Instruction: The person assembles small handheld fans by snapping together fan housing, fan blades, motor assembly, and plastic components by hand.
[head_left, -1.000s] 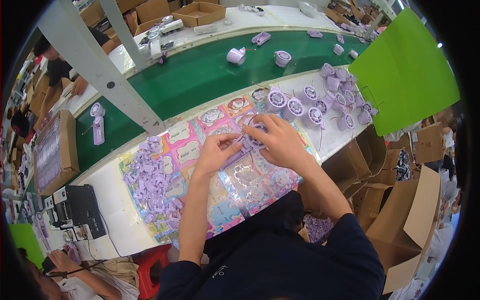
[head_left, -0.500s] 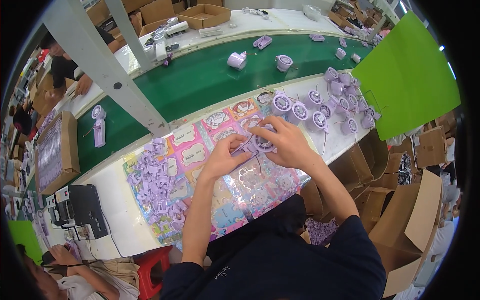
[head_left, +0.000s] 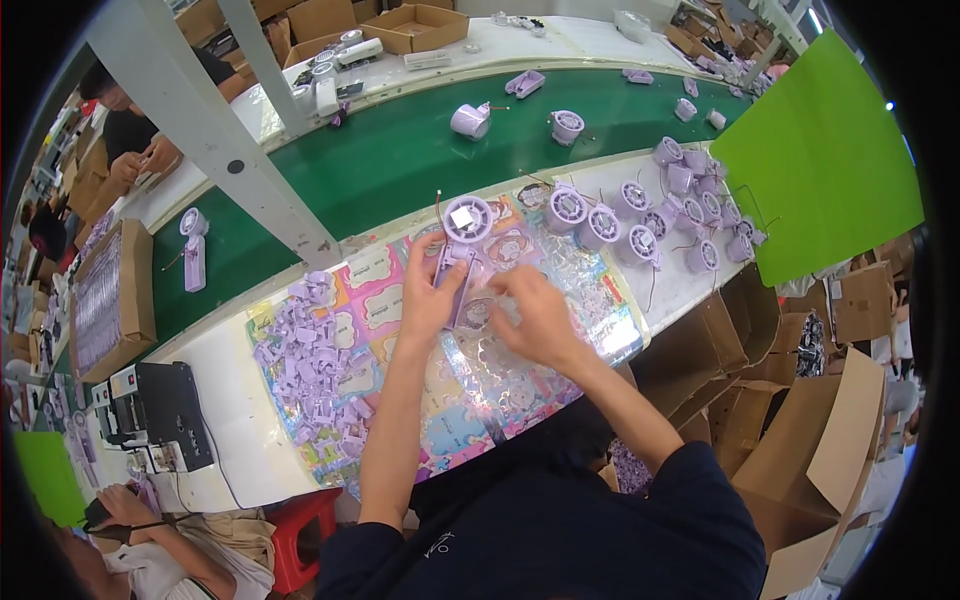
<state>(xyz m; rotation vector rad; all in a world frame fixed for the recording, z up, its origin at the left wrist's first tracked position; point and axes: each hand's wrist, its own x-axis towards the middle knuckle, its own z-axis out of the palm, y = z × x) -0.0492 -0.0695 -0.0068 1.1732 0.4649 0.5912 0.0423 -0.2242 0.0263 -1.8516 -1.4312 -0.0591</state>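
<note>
My left hand (head_left: pixel 428 290) is closed on the handle of a lilac handheld fan body (head_left: pixel 467 221), its round head pointing away from me and a thin wire sticking up beside it. A small pale square shows in the middle of the head. My right hand (head_left: pixel 533 318) is just right of the handle, fingers bent and apart, with nothing visible in them. Both hands are above a table mat (head_left: pixel 470 385) printed with colourful cartoon pictures. A heap of small lilac plastic parts (head_left: pixel 312 365) covers the mat's left side.
Several round lilac fan heads (head_left: pixel 640 243) with wires stand to the right, before a bright green panel (head_left: pixel 820 160). A green conveyor belt (head_left: pixel 375 140) carries scattered fan parts behind the table. Cardboard boxes (head_left: pixel 800 470) crowd the right; a black machine (head_left: pixel 172 415) and co-workers are left.
Earlier both hands were together on the fan body. Now my left hand has turned it upright and its head farther away, while my right hand has let go and drawn back toward me.
</note>
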